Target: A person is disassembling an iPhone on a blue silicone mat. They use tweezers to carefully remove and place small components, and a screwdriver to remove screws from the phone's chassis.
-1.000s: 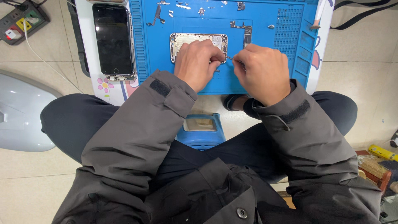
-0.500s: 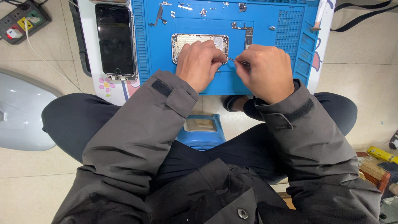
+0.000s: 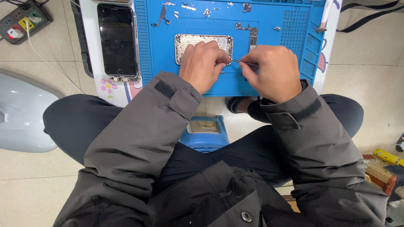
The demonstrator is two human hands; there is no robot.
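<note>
Tweezers (image 3: 243,63) pinched in my right hand (image 3: 269,71), tips poking at the lower right corner of the opened phone shell (image 3: 202,41), top centre of the frame on the blue mat (image 3: 261,88). My left hand (image 3: 202,63) is curled, pressing down on the shell. Screws and small parts (image 3: 248,31) already sit loose above; the screen (image 3: 118,40) lies upper left, so stripping looks well along, shell not yet bare.

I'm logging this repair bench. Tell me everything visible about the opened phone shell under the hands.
The opened phone shell lies flat on the blue mat, long side across the view, silvery metal rim, pale insides exposed. The left hand rests on and covers its near edge; the right hand points thin tweezers toward its near right corner.
</note>
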